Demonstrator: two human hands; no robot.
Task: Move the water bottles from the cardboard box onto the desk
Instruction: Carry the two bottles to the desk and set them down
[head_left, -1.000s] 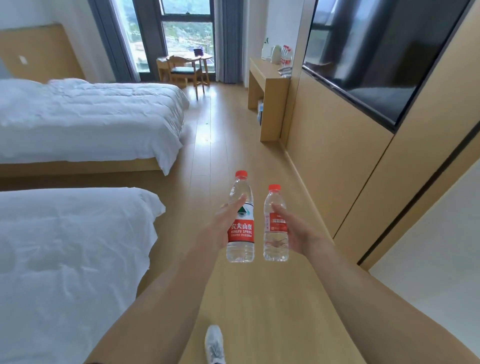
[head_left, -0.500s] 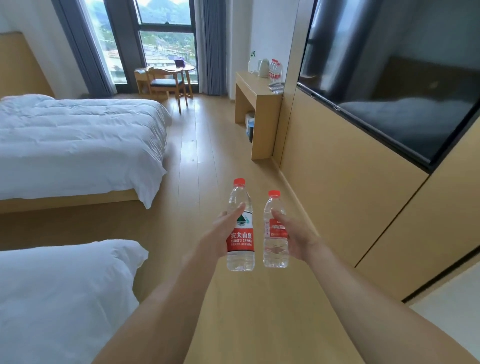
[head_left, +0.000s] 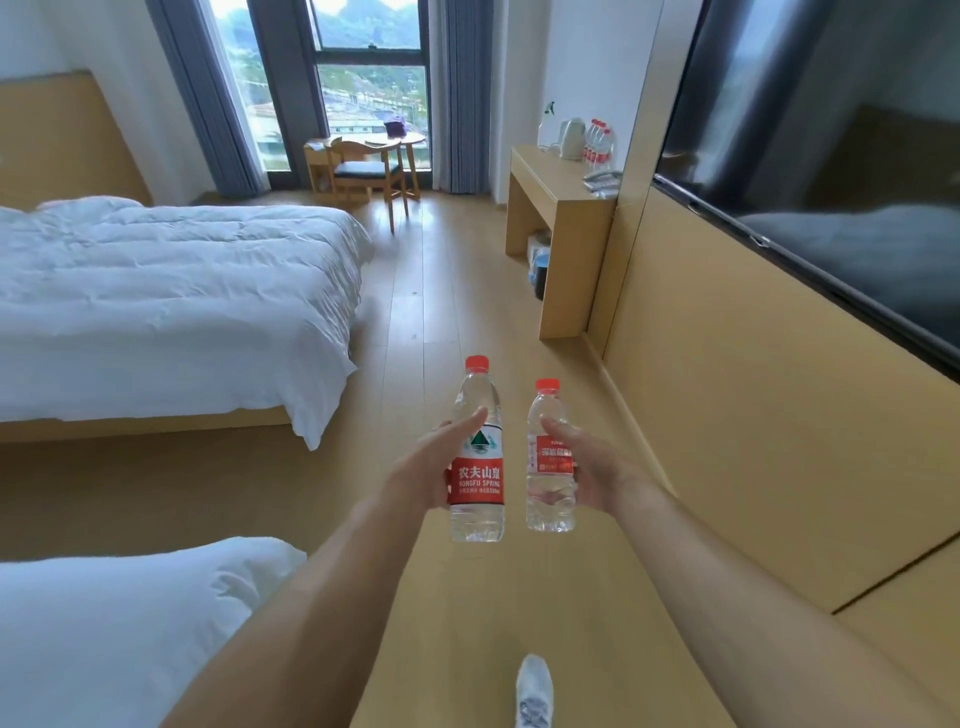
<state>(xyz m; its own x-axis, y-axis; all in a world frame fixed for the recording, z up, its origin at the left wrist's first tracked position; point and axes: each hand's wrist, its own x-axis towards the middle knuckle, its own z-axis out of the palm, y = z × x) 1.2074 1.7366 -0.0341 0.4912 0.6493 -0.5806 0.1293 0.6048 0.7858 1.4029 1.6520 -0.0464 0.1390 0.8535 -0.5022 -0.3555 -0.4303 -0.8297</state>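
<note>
Out in front of the person, over the wooden floor (head_left: 395, 322), both arms reach forward in the head view, each hand carrying an upright water bottle. The left hand (head_left: 423, 470) wraps its fingers around the taller bottle (head_left: 477, 457), with the thumb lying along the clear shoulder above the red label. The right hand (head_left: 592, 467) grips the shorter bottle (head_left: 550, 462) from its right side, thumb pressed against the upper body near the label. Both bottles have red caps and stand just beside each other, apart by a narrow gap, held in the air above the floor.

Farther ahead on the right, the desk (head_left: 556, 187) stands against the wall; several red-capped bottles (head_left: 597, 143) are grouped near its back right corner beside a white kettle (head_left: 570, 137), and a telephone (head_left: 602, 179) lies toward its front right edge. A white bed (head_left: 171, 291) fills the left side, and another white bed (head_left: 104, 639) fills the lower left corner. A dark television (head_left: 831, 182) hangs on the right wall. A small table and chair (head_left: 369, 166) sit by the window. One white shoe (head_left: 534, 693) shows at the bottom edge.
</note>
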